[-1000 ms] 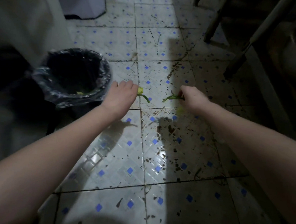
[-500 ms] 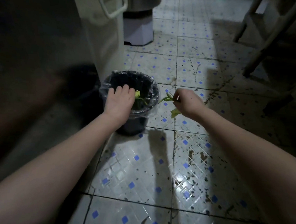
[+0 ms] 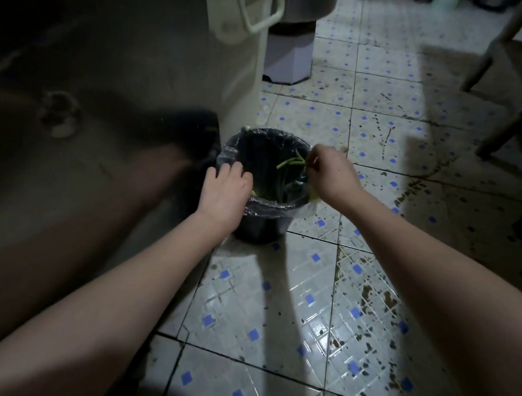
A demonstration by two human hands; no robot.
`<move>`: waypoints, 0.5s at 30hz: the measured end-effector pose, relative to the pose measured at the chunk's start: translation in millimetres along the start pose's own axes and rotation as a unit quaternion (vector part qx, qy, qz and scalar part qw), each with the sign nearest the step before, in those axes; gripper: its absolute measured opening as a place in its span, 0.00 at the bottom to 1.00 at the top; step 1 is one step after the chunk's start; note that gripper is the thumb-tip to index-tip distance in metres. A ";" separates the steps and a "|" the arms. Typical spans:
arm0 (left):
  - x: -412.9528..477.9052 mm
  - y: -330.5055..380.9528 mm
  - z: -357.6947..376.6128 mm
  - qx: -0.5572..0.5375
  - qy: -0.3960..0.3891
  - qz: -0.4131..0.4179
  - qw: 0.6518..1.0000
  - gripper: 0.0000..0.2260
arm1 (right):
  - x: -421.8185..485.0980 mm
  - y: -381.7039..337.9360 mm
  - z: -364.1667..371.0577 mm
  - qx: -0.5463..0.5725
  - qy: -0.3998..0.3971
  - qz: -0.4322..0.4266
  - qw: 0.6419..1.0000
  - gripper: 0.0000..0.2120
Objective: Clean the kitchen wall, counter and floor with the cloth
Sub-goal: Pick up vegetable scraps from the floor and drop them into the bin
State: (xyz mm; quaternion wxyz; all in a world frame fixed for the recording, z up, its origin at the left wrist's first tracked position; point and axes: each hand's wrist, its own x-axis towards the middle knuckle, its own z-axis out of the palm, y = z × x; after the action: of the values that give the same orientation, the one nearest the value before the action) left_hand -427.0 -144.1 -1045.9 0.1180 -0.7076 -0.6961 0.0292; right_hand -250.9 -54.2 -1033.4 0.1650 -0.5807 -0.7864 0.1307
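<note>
Right hand (image 3: 332, 175), fingers curled, pinches a few green stems (image 3: 290, 162) at its fingertips. The stems point left over the open mouth of a black bin (image 3: 260, 228). A yellow-green scrap (image 3: 314, 197) shows just under the wrist, against the bin's right rim. Left hand (image 3: 226, 189) lies palm-down over the near-left rim, fingers bent onto the clear liner (image 3: 268, 204); whether it grips anything cannot be told. The bin stands on the tiled floor (image 3: 276, 307) at its left edge, touching a white container (image 3: 232, 56) with a loop handle. White tiles with blue diamonds extend below and to the right of both hands. Dark stains (image 3: 379, 299) speckle the tiles right of the bin, toward the furniture legs (image 3: 509, 70) at the far-right corner.
</note>
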 end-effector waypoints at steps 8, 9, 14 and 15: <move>-3.4 11.5 -0.6 -0.038 0.031 -0.035 0.998 0.17 | -1.4 -13.4 8.4 -0.055 -0.002 -0.038 0.998 0.08; -2.6 14.5 -2.2 -0.043 0.038 -0.034 0.998 0.16 | -2.1 -11.3 6.6 -0.065 -0.005 -0.034 0.997 0.08; 0.8 32.8 -10.2 -0.055 0.054 -0.016 0.997 0.13 | -12.4 9.6 -11.3 -0.106 0.005 -0.019 0.994 0.10; 1.1 38.1 -11.4 -0.057 0.051 -0.009 0.997 0.13 | -16.5 16.6 -15.3 -0.100 0.002 -0.015 0.995 0.11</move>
State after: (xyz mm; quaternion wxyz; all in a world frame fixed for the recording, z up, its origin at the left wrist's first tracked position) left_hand -387.3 -144.6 -1042.6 0.1132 -0.7073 -0.6962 -0.0475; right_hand -225.7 -64.9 -1027.8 0.1095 -0.5825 -0.8040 0.0476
